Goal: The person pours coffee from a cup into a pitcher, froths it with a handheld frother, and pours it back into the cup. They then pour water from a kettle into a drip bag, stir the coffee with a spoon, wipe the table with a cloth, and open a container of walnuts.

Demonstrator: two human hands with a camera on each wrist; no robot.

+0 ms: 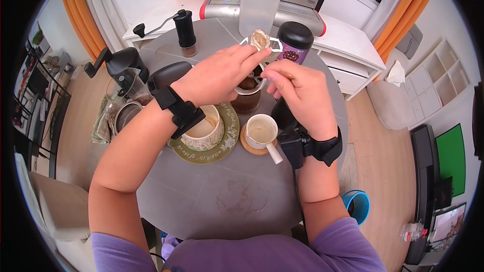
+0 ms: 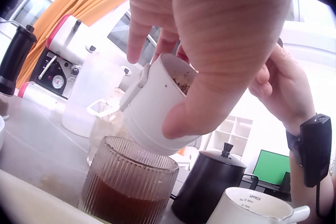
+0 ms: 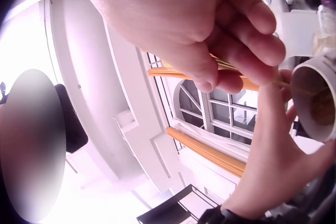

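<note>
My left hand (image 1: pixel 214 74) (image 2: pixel 226 40) grips a tilted white cup (image 2: pixel 152 109) (image 3: pixel 315 71), thumb on its near side, over a ribbed glass (image 2: pixel 128 198) (image 1: pixel 246 103) of brown liquid. Dark grounds (image 2: pixel 182 83) show inside the cup. To the right of the cup, my right hand (image 1: pixel 305 93) (image 3: pixel 163 16) has its fingers curled, pinching a thin stick-like tool; in the right wrist view its shaft (image 3: pixel 300 87) reaches into the cup mouth. The end of that tool is hidden.
Near the glass stand a measuring cup (image 1: pixel 262 130) on a wooden coaster, a patterned bowl (image 1: pixel 206 136) on a green plate (image 1: pixel 229 141), a black kettle (image 2: pixel 210 182), a purple jar (image 1: pixel 295 53) and a clear pitcher (image 1: pixel 259 7). A hand grinder (image 1: pixel 185 30) is at the back left.
</note>
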